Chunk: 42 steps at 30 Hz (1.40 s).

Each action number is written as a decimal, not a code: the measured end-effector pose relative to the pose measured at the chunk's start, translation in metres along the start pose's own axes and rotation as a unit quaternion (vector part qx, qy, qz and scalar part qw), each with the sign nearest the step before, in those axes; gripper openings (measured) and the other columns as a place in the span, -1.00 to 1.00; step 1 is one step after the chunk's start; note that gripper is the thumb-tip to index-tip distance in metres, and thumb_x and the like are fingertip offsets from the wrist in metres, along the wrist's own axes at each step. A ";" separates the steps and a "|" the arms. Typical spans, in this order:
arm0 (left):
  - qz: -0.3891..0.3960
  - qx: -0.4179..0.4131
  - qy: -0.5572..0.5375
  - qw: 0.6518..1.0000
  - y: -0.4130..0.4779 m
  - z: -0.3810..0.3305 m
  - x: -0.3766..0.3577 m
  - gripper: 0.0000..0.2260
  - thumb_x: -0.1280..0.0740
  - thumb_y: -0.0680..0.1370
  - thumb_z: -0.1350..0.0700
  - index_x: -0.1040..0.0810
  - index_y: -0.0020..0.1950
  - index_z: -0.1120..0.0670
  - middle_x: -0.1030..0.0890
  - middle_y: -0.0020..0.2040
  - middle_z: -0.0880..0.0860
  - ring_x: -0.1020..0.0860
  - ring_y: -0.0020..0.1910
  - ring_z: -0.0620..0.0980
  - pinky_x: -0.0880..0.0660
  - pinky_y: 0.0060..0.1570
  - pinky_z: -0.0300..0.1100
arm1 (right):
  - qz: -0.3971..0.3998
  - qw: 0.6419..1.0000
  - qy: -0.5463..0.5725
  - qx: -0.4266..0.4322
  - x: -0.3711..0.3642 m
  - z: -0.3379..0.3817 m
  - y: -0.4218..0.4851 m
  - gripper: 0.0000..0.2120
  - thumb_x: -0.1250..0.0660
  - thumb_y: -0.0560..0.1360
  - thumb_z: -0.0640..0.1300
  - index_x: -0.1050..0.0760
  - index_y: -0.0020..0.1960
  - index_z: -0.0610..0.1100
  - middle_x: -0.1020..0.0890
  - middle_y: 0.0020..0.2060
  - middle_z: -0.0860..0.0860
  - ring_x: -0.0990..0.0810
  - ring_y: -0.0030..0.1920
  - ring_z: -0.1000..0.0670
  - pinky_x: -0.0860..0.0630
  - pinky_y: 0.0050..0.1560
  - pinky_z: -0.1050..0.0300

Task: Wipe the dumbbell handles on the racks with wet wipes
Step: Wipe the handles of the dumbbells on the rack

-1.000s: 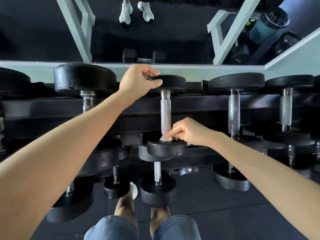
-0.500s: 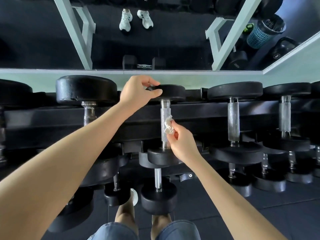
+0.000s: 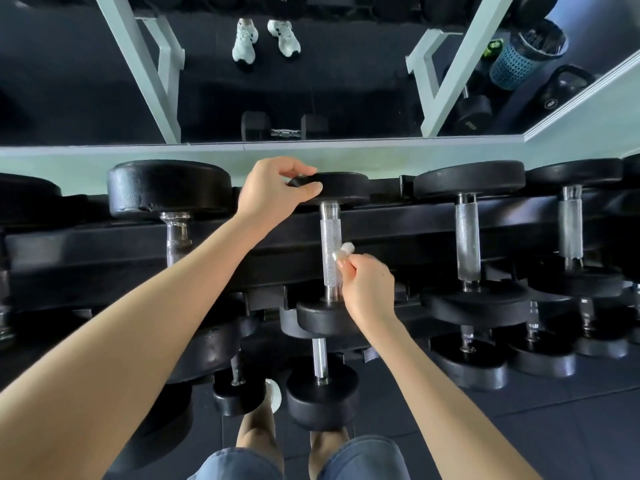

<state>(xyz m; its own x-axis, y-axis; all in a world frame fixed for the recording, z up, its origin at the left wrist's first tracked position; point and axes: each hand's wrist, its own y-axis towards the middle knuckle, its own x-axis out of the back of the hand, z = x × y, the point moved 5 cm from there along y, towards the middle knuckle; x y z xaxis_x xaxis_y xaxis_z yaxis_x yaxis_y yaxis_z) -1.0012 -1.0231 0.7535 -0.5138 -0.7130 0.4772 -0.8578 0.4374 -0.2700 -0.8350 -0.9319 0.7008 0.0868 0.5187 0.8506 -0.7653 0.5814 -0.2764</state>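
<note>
- Since the frame a second earlier, the right hand (image 3: 367, 289) has been carried from the near end of the handle up to its middle. The left hand (image 3: 273, 195) has been kept where it was.
- A small crumpled white wet wipe (image 3: 344, 249) is pinched between the thumb and fingertips of the right hand, with the remaining fingers curled in. The wipe is pressed against the right side of the knurled silver steel handle (image 3: 330, 251), about halfway along.
- The rim of the far black round weight head (image 3: 343, 187) is gripped by the left hand, fingers above and thumb below, apparently to steady the dumbbell.
- The dumbbell lies on the top tier of the long black metal rack (image 3: 104, 247), its handle running away from the viewer to the near black weight head (image 3: 325, 318).
- Just beside it, two more knurled handles (image 3: 467, 237) are seen on the right and a thicker chrome one (image 3: 178, 233) on the left. Further dumbbells (image 3: 320, 393) are stored on the lower tiers.
- This handle is judged to be partly wiped, mid-stroke. It cannot be told whether any neighbouring handle has been cleaned, as no dampness shows, so much of the rack is probably left to do.
</note>
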 end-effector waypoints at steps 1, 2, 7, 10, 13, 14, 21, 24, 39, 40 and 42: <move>0.006 0.006 -0.006 1.000 0.001 0.000 0.000 -0.86 -0.48 0.43 0.04 -0.60 -0.06 -0.13 -0.62 0.03 -0.11 -0.56 -0.01 -0.09 -0.51 -0.02 -0.18 | -0.004 1.000 -0.024 0.012 0.002 0.004 0.007 -0.69 -0.06 0.65 -0.08 -0.46 -0.17 -0.12 -0.47 -0.23 -0.02 -0.44 -0.18 -0.04 -0.29 -0.19 0.17; 0.011 0.014 -0.014 1.000 0.002 -0.001 0.000 -0.86 -0.48 0.42 0.05 -0.61 -0.06 -0.11 -0.62 0.03 -0.09 -0.55 -0.01 -0.11 -0.46 -0.07 -0.29 | -0.008 0.999 -0.048 0.022 0.004 0.009 0.014 -0.72 -0.05 0.64 -0.10 -0.50 -0.06 -0.15 -0.50 -0.12 -0.06 -0.47 -0.10 -0.07 -0.35 -0.10 0.14; 0.014 0.051 -0.029 0.998 0.005 -0.004 -0.002 -0.81 -0.51 0.40 0.06 -0.63 -0.02 -0.01 -0.61 0.04 -0.01 -0.54 -0.01 -0.09 -0.44 -0.16 -0.32 | -0.048 0.996 -0.055 0.047 0.004 0.027 0.030 -0.69 -0.01 0.64 -0.10 -0.45 0.21 -0.19 -0.59 0.01 -0.09 -0.47 0.02 -0.10 -0.35 0.04 0.10; -0.012 0.045 -0.001 0.999 0.006 -0.008 -0.004 -0.80 -0.51 0.38 -0.02 -0.61 -0.08 0.01 -0.62 -0.05 0.00 -0.57 -0.07 -0.03 -0.54 -0.07 -0.11 | -0.068 0.997 -0.002 0.019 0.009 0.040 0.044 -0.69 -0.03 0.64 -0.07 -0.50 0.06 -0.20 -0.64 -0.14 -0.08 -0.50 -0.04 -0.07 -0.34 -0.04 0.11; -0.023 0.044 0.011 0.999 0.006 -0.010 -0.005 -0.83 -0.51 0.38 -0.01 -0.61 -0.12 0.01 -0.62 -0.08 0.02 -0.57 -0.09 0.00 -0.56 -0.02 -0.04 | -0.037 0.999 -0.038 -0.005 0.003 0.031 0.027 -0.74 -0.05 0.62 -0.18 -0.50 0.12 -0.17 -0.62 -0.25 -0.08 -0.54 -0.12 -0.11 -0.37 -0.08 0.05; -0.021 0.045 0.010 0.999 0.007 -0.010 -0.005 -0.83 -0.52 0.38 -0.01 -0.61 -0.14 0.01 -0.62 -0.08 0.02 -0.57 -0.09 -0.01 -0.56 -0.02 -0.03 | -0.018 0.998 -0.052 -0.001 -0.001 0.024 0.014 -0.74 -0.03 0.62 -0.21 -0.50 0.07 -0.17 -0.57 -0.34 -0.07 -0.53 -0.20 -0.13 -0.36 -0.14 0.04; -0.020 0.059 0.003 0.998 0.007 -0.011 -0.005 -0.83 -0.53 0.36 -0.01 -0.62 -0.16 0.00 -0.62 -0.07 0.03 -0.55 -0.11 -0.04 -0.54 -0.02 -0.06 | 0.037 0.996 0.061 -0.049 0.012 0.028 0.050 -0.48 0.03 0.66 0.01 -0.21 -0.46 -0.08 -0.33 -0.52 0.04 -0.40 -0.33 -0.08 -0.25 -0.21 0.11; -0.025 0.061 0.001 0.998 0.005 -0.011 -0.004 -0.85 -0.53 0.37 0.00 -0.59 -0.20 -0.02 -0.62 -0.08 0.02 -0.53 -0.15 -0.08 -0.51 -0.08 -0.12 | 0.043 0.999 0.021 -0.008 0.010 0.025 0.033 -0.49 0.06 0.66 -0.02 -0.24 -0.44 -0.10 -0.34 -0.52 0.03 -0.39 -0.34 -0.09 -0.29 -0.15 0.08; -0.037 0.035 0.045 0.998 0.001 -0.015 -0.005 -0.82 -0.49 0.41 -0.03 -0.60 -0.08 0.01 -0.61 -0.05 -0.02 -0.56 -0.08 -0.04 -0.54 -0.03 -0.07 | 0.018 0.986 0.163 -0.011 0.021 -0.010 0.000 -0.69 -0.34 0.52 -0.17 -0.52 0.26 -0.07 -0.62 -0.25 0.05 -0.59 -0.15 0.08 -0.49 0.06 0.23; -0.038 0.032 0.049 0.998 0.000 -0.015 -0.006 -0.82 -0.48 0.41 -0.03 -0.60 -0.08 0.00 -0.61 -0.03 -0.01 -0.56 -0.06 -0.03 -0.54 -0.03 -0.07 | 0.018 0.988 0.150 0.014 0.018 -0.005 -0.002 -0.71 -0.29 0.54 -0.25 -0.54 0.24 -0.10 -0.63 -0.18 0.02 -0.60 -0.09 0.05 -0.49 0.11 0.17; -0.039 0.027 0.056 0.997 -0.002 -0.016 -0.006 -0.83 -0.44 0.45 -0.04 -0.59 -0.04 -0.01 -0.61 0.02 -0.01 -0.56 -0.04 -0.03 -0.53 -0.07 -0.11 | 0.011 0.991 0.126 0.050 0.011 0.000 -0.008 -0.68 -0.20 0.57 -0.32 -0.48 0.30 -0.20 -0.63 -0.06 -0.09 -0.58 0.00 -0.06 -0.49 0.11 0.06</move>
<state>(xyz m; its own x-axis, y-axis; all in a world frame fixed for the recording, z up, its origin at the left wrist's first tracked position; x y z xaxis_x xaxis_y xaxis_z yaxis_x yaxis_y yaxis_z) -0.9966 -1.0107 0.7647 -0.4421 -0.6766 0.5888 -0.8967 0.3502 -0.2709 -0.8284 -0.9309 0.7123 0.2160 0.6780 0.7026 -0.8275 0.5091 -0.2369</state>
